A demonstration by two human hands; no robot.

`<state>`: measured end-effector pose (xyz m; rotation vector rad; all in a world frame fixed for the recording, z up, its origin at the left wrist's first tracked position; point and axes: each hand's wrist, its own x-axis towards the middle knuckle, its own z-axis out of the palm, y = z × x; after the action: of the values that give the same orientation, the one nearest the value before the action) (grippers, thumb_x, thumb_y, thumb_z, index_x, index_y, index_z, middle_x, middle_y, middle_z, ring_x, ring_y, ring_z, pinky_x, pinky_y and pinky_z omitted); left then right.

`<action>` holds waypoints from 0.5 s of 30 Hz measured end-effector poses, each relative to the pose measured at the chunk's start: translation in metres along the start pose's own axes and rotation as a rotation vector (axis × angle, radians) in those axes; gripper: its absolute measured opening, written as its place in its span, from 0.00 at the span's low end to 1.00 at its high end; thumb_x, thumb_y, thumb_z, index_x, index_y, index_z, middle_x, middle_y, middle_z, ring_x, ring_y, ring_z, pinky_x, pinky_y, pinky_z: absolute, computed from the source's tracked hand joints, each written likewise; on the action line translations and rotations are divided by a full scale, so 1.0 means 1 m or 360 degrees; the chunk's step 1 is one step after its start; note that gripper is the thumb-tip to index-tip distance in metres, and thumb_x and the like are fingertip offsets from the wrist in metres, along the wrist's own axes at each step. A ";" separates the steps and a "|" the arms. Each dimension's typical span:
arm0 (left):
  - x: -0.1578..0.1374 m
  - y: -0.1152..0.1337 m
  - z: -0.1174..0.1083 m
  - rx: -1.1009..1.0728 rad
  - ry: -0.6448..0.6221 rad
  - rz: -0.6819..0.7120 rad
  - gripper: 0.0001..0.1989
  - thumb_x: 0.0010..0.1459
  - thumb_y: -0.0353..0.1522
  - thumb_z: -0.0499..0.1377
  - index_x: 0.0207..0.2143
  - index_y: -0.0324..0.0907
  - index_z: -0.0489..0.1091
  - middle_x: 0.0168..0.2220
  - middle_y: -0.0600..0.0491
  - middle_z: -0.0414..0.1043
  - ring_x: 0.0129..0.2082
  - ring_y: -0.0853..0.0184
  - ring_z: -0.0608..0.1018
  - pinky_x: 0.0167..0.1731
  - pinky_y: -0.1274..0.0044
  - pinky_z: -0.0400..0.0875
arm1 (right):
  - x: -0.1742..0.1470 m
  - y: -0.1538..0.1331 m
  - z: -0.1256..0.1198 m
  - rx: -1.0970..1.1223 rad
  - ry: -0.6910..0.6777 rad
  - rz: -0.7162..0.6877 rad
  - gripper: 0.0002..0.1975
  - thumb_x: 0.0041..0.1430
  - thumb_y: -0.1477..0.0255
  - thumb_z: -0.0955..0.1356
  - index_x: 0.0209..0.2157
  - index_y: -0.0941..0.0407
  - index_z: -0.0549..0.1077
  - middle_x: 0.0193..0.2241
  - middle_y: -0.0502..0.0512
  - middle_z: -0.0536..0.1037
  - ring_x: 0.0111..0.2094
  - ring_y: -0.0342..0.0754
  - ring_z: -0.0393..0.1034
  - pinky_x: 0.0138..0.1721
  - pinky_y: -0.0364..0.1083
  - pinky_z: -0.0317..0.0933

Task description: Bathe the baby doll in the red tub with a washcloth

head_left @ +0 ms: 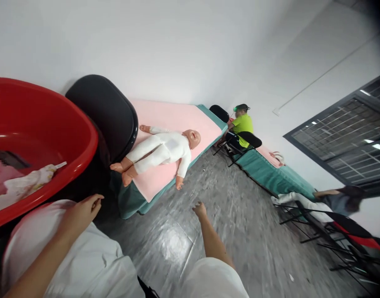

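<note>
Left hand [82, 211] low in the view, forearm coming up from the bottom left corner over a white lap. Fingers loosely curled in, thumb near the fingertips, holding nothing. Close to the rim of the red tub [53, 124] and just below the black chair back [106, 111].

Right hand [200, 209] stretched out ahead, arm straight and lifted off the right knee. Fingers bent a little and spread apart, empty, hanging in the air over the grey floor [239, 231]. Pointing toward the baby doll [162, 151], but not touching.

Baby doll in a white suit, flat on its back on the pink mat [171, 120] of the bed, head toward the far end, bare feet toward the chair. One arm hanging off the mat's edge, nearest the right hand. Green bed side [131, 198] under the mat.

In the red tub, some white cloth [31, 180] bunched up.

Farther back, a person in a bright green shirt [242, 124] sitting by a second bed. Another person [339, 200] bent low at the far right, near folding chairs.
</note>
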<state>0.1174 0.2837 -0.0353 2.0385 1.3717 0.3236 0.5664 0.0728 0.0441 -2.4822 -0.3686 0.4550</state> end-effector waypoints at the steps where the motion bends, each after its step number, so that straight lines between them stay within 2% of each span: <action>1: 0.000 -0.001 0.002 -0.0082 0.0068 0.0025 0.21 0.71 0.39 0.49 0.54 0.46 0.79 0.47 0.49 0.87 0.41 0.59 0.87 0.34 0.74 0.71 | 0.010 -0.002 -0.004 0.0021 0.0034 0.0049 0.13 0.73 0.64 0.75 0.48 0.59 0.79 0.44 0.56 0.82 0.42 0.50 0.79 0.47 0.52 0.77; 4: 0.001 0.009 0.002 -0.0306 0.0403 0.0162 0.19 0.70 0.40 0.51 0.53 0.45 0.77 0.48 0.48 0.85 0.44 0.59 0.85 0.40 0.73 0.76 | 0.040 -0.019 -0.008 0.0177 0.0092 0.0060 0.13 0.68 0.68 0.76 0.31 0.59 0.77 0.27 0.55 0.79 0.32 0.49 0.77 0.41 0.48 0.73; 6: 0.002 0.027 -0.004 -0.0340 0.0700 0.0325 0.18 0.71 0.39 0.51 0.52 0.42 0.77 0.47 0.44 0.84 0.45 0.56 0.84 0.48 0.68 0.77 | 0.058 -0.040 -0.007 0.0350 0.0121 -0.0070 0.16 0.66 0.64 0.75 0.26 0.57 0.75 0.22 0.55 0.77 0.30 0.50 0.76 0.39 0.46 0.71; 8: 0.006 0.052 -0.013 -0.0306 0.0958 0.0535 0.17 0.74 0.37 0.52 0.50 0.40 0.77 0.47 0.42 0.83 0.47 0.54 0.83 0.55 0.62 0.76 | 0.076 -0.069 -0.004 0.0552 0.0147 -0.0248 0.20 0.66 0.56 0.73 0.28 0.56 0.75 0.25 0.57 0.79 0.33 0.52 0.78 0.41 0.46 0.71; 10: 0.012 0.083 -0.024 -0.0296 0.1112 0.0713 0.13 0.75 0.35 0.54 0.49 0.41 0.77 0.48 0.42 0.83 0.50 0.54 0.82 0.57 0.62 0.76 | 0.093 -0.105 0.000 0.0745 0.0159 -0.0422 0.25 0.67 0.47 0.70 0.32 0.56 0.75 0.33 0.60 0.83 0.39 0.52 0.80 0.45 0.46 0.73; 12: 0.022 0.112 -0.033 -0.0296 0.1200 0.0833 0.11 0.75 0.33 0.55 0.49 0.43 0.77 0.49 0.44 0.82 0.52 0.55 0.83 0.58 0.63 0.77 | 0.106 -0.142 0.008 0.0882 0.0124 -0.0561 0.29 0.71 0.43 0.64 0.37 0.56 0.76 0.40 0.64 0.85 0.43 0.52 0.81 0.48 0.47 0.74; 15: 0.046 0.146 -0.039 -0.0238 0.1195 0.0964 0.12 0.76 0.35 0.55 0.52 0.44 0.77 0.53 0.43 0.80 0.54 0.55 0.82 0.60 0.63 0.77 | 0.114 -0.189 0.028 0.0940 0.0001 -0.0746 0.39 0.77 0.43 0.54 0.42 0.62 0.79 0.43 0.72 0.85 0.43 0.55 0.82 0.47 0.51 0.74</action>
<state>0.2228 0.3049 0.0800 2.2556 1.0073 1.5263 0.6286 0.2774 0.1071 -1.7541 -0.6838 0.3075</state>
